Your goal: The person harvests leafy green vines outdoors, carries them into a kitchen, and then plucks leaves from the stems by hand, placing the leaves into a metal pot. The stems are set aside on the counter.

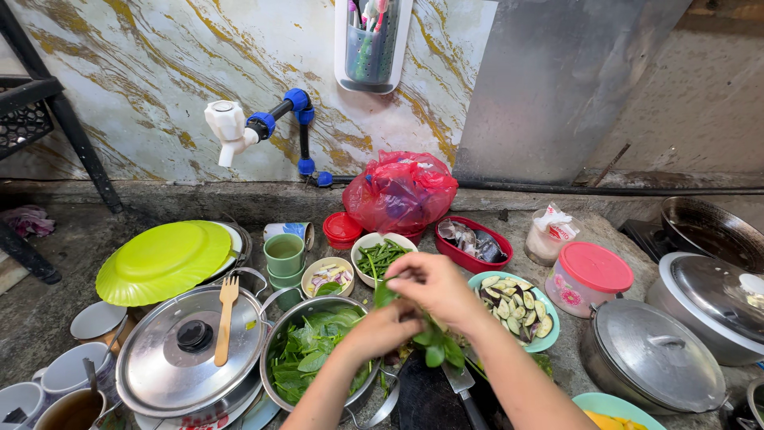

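My left hand and my right hand meet over a bunch of leafy green stems, both closed on it. The right hand pinches a leaf at the top; the left grips the stems lower down. Just to the left stands a steel bowl full of picked green leaves. A knife lies on a dark board under my forearms.
Around stand a bowl of cut green beans, a teal plate of sliced eggplant, a small bowl of chopped bits, green cups, a red plastic bag, a lidded pot with wooden fork, a yellow-green plate, pots at right, and a tap.
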